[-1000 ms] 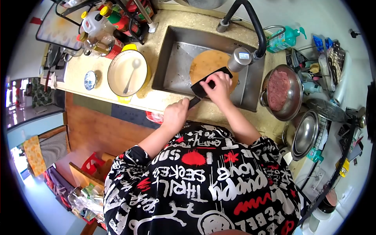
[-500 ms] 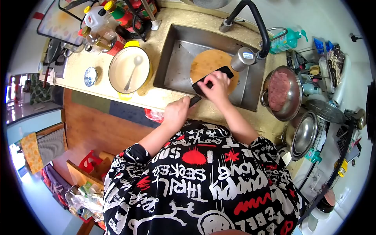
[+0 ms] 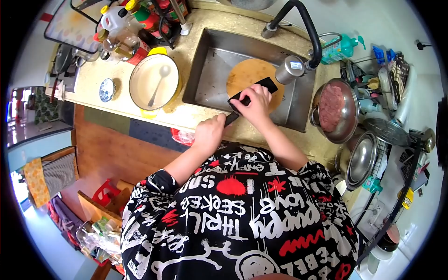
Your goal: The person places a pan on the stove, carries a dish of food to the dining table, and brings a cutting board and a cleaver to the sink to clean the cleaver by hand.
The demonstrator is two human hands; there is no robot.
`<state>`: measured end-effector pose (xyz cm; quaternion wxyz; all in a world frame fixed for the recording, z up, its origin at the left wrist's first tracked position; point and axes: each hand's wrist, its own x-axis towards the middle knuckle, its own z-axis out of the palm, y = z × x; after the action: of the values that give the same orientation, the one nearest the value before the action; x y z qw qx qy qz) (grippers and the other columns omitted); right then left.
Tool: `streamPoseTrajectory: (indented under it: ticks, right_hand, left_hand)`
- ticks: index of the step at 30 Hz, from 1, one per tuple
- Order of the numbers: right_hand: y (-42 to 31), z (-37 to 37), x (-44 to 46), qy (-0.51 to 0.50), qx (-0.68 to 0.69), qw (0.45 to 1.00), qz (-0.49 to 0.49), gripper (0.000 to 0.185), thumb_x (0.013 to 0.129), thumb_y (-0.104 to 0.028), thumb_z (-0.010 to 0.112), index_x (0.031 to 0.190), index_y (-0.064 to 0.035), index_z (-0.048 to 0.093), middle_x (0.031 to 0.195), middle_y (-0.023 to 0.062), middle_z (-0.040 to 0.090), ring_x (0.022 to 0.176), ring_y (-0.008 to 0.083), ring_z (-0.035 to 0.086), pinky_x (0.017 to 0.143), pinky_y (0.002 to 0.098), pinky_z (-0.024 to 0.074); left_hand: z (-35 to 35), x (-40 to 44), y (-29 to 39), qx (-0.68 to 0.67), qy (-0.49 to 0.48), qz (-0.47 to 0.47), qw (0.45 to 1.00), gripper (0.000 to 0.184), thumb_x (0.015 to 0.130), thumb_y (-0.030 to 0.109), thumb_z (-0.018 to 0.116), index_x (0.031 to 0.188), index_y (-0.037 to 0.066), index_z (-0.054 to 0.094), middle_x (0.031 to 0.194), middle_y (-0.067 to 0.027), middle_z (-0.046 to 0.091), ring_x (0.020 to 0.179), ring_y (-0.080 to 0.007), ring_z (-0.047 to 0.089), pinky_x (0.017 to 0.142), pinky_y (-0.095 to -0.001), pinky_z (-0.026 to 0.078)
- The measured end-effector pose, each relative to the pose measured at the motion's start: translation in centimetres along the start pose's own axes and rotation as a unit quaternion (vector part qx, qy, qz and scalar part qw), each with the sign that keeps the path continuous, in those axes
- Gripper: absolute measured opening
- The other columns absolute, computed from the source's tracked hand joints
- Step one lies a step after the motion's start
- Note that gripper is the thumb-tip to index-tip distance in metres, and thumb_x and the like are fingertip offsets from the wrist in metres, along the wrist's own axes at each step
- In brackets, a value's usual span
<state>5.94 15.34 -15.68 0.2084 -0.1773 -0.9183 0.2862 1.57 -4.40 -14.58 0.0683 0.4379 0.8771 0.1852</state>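
Over the sink (image 3: 198,70) I hold a black cleaver (image 3: 268,85) with a broad dark blade. My left hand (image 3: 209,134) is wrapped round its handle near the counter's front edge. Bent fingers of my right hand (image 3: 255,101) grip the blade near the handle end; whether they also hold something small is hidden. Below the blade, a round wooden cutting board (image 3: 247,72) lies in the sink, partly covered by the cleaver and my right hand. The black faucet (image 3: 313,35) arches over the sink, its head (image 3: 290,70) just right of the blade tip.
Left of the sink stands a yellow-handled pot (image 3: 142,86) with a spoon (image 3: 158,86) in it, beside a small patterned bowl (image 3: 107,90). Bottles (image 3: 140,21) crowd the back left. On the right are a pan of minced meat (image 3: 331,108), metal bowls (image 3: 362,160) and a green pump bottle (image 3: 343,49).
My right hand has shifted slightly left and toward me along the blade, toward the handle. The cleaver has tilted a little; my left hand stays on the handle.
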Motion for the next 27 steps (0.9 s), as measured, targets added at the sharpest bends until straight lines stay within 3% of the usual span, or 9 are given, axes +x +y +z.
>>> streamPoseTrajectory:
  ticks: [6,10,15,19,24,27]
  right_hand:
    - [1.0,0.5,0.8,0.033,-0.006,0.998,0.052,0.028,0.07,-0.031,0.087,0.074,-0.0164,0.062,0.096,0.0041,0.057,0.101,0.0299,0.052,0.09,0.0446,0.0363]
    - [-0.5,0.3,0.4,0.012,0.001,1.0,-0.015,0.03,0.07,-0.033,0.087,0.074,-0.0166,0.063,0.098,0.004,0.057,0.101,0.03,0.051,0.091,0.0441,0.0356]
    - [1.1,1.0,1.2,0.024,-0.002,0.997,0.074,0.03,0.07,-0.032,0.087,0.073,-0.0171,0.061,0.097,0.0046,0.056,0.103,0.0296,0.051,0.094,0.0429,0.0353]
    - [-0.2,0.9,0.4,-0.009,0.012,1.0,0.002,0.029,0.07,-0.033,0.086,0.074,-0.0178,0.062,0.097,0.0048,0.056,0.104,0.0292,0.051,0.094,0.0423,0.0347]
    - [1.0,0.8,0.9,0.027,0.001,0.998,0.056,0.024,0.073,-0.029,0.084,0.075,-0.017,0.063,0.099,0.0028,0.059,0.103,0.0285,0.052,0.093,0.0425,0.0352]
    - [0.1,0.8,0.3,0.01,-0.002,1.0,0.015,0.024,0.075,-0.03,0.083,0.077,-0.017,0.063,0.099,0.003,0.058,0.104,0.0284,0.052,0.093,0.0423,0.035]
  left_hand:
    - [-0.6,0.1,0.0,0.0,-0.007,-0.005,1.0,0.036,0.087,0.033,0.074,0.09,0.007,0.05,0.069,-0.011,0.062,0.06,-0.0314,0.065,0.055,-0.0416,0.053]
    - [-0.8,0.3,0.0,-0.003,-0.006,0.0,1.0,0.035,0.087,0.033,0.074,0.09,0.007,0.05,0.07,-0.011,0.063,0.06,-0.0314,0.065,0.055,-0.0415,0.053]
    - [-0.6,0.2,-0.3,-0.008,-0.006,-0.003,1.0,0.036,0.088,0.033,0.074,0.09,0.007,0.05,0.07,-0.0116,0.063,0.061,-0.032,0.066,0.056,-0.0419,0.053]
    - [-0.7,0.3,-0.1,-0.004,-0.011,-0.011,1.0,0.036,0.088,0.033,0.073,0.09,0.006,0.05,0.071,-0.0123,0.064,0.062,-0.0327,0.066,0.057,-0.0422,0.053]
    - [-0.9,0.1,-0.2,-0.004,-0.013,-0.013,1.0,0.036,0.089,0.033,0.073,0.091,0.006,0.05,0.071,-0.0125,0.064,0.063,-0.033,0.066,0.058,-0.0424,0.053]
    - [-0.8,0.2,-0.2,-0.008,-0.01,-0.008,1.0,0.036,0.089,0.033,0.073,0.091,0.006,0.05,0.071,-0.0124,0.063,0.062,-0.0331,0.066,0.058,-0.0425,0.053]
